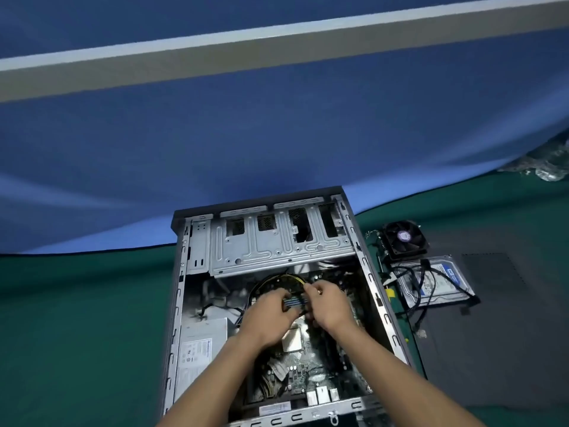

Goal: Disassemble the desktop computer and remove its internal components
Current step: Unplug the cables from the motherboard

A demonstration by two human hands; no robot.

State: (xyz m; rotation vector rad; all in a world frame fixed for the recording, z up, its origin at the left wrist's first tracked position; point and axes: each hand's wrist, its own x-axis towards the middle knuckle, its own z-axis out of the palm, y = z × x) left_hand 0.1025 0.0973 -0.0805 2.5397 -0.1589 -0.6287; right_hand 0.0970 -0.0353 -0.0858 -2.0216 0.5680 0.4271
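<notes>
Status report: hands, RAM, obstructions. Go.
Left hand and right hand both grip the RAM sticks, still seated. Yellow cables just behind. CPU cooler fan, hard drive already out.

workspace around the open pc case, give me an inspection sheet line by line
surface: green mat under the case; dark panel lies flat to the right.
job's things: open computer case lying on its side, power supply and motherboard inside; fan cooler and hard drive already out, right of the case.
clutter: crumpled clear plastic at far right.
hands: left hand and right hand both grip a blue memory stick above the board.
cables: yellow-black bundle inside; black leads across the drive.
surroundings: blue partition behind.
</notes>
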